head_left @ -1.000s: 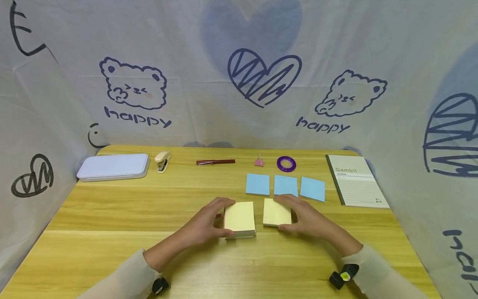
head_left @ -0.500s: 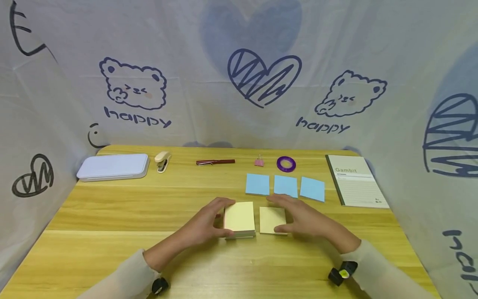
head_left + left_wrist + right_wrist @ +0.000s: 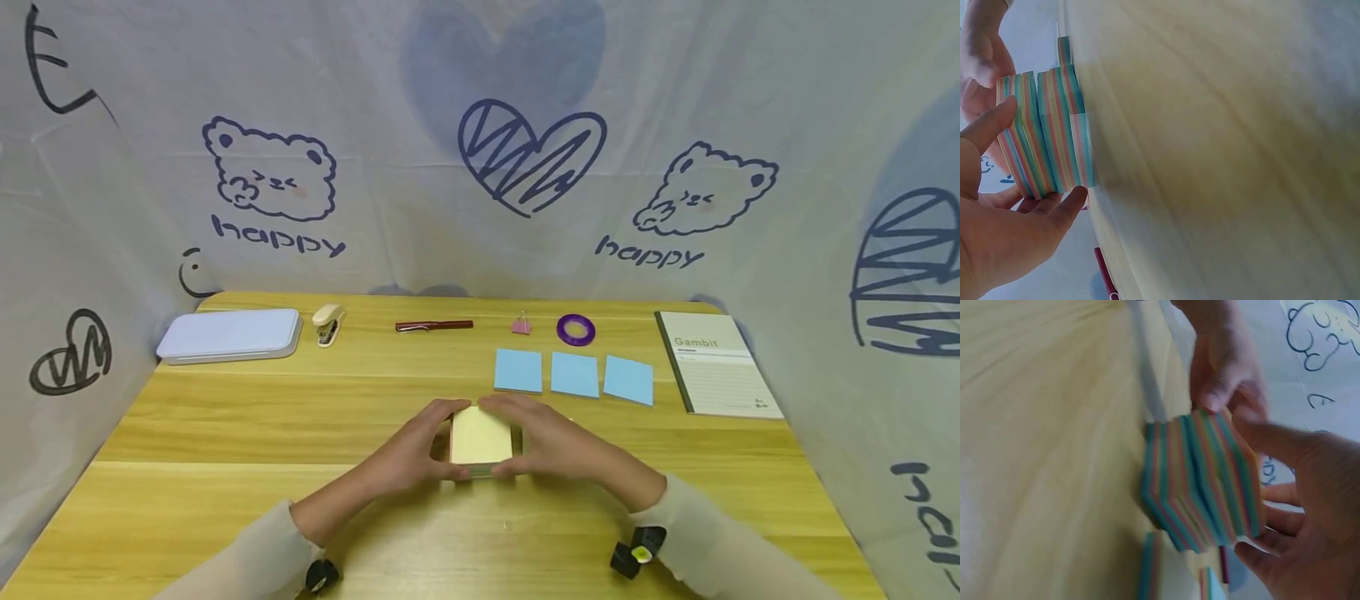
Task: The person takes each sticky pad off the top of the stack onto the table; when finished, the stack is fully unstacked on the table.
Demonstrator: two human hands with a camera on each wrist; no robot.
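A stack of sticky note pads [image 3: 481,435] with a pale yellow top sits on the wooden table between both hands. Striped edges of several colours show on the stack [image 3: 1044,134] in the left wrist view, with a gap partway up. My left hand [image 3: 408,450] grips its left side, thumb at the near edge and fingers at the far edge. From the right, my right hand [image 3: 551,442] holds it the same way. Another sticky note pad [image 3: 1172,569] lies beside the stack in the right wrist view; in the head view the right hand mostly hides it.
Three blue sticky note pads [image 3: 574,375] lie in a row beyond the hands. Along the back are a white case [image 3: 228,335], stapler [image 3: 327,323], dark red pen [image 3: 433,326], pink binder clip [image 3: 521,324], purple tape roll [image 3: 576,329] and notebook [image 3: 717,364].
My right hand held the separate yellow pad, which shifted slightly nearer and left. The hand then let it go and moved left onto the stack. My left hand stayed on the stack.
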